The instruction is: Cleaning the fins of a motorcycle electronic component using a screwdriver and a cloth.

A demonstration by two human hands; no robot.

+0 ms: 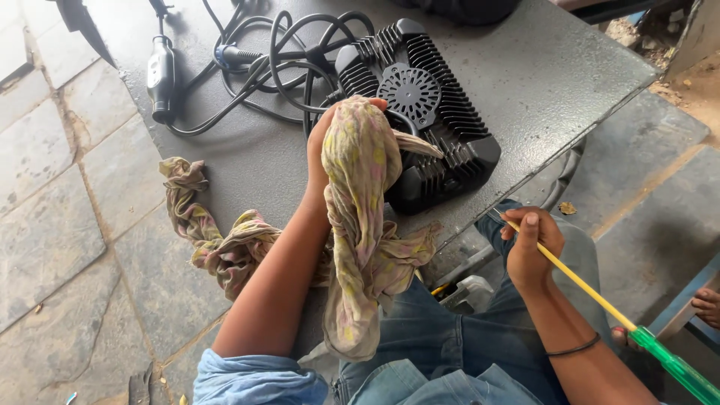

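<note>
Cloth, a faded yellow-and-pink rag, is bunched over the left hand, which presses it against the near-left edge of the black finned unit on the desk. The grip of the left hand is closed around the rag's upper end; the fingertips are hidden beneath the fabric. The rag's long axis runs from the unit's edge back toward the person, and its loose tail hangs down past the desk edge over the jeans. A second length of the same fabric lies twisted on the desk to the left of the forearm.

The left forearm extends forward and slightly right, wrist bent over the unit. The unit lies directly ahead of this hand and in contact with the rag, so the left hand is the nearer one.

The right hand rests off the desk, over the right thigh. Its grip is closed on the yellow shaft of a screwdriver with a green handle; the shaft points up-left toward the desk edge. Black cables are coiled beyond the unit.
</note>
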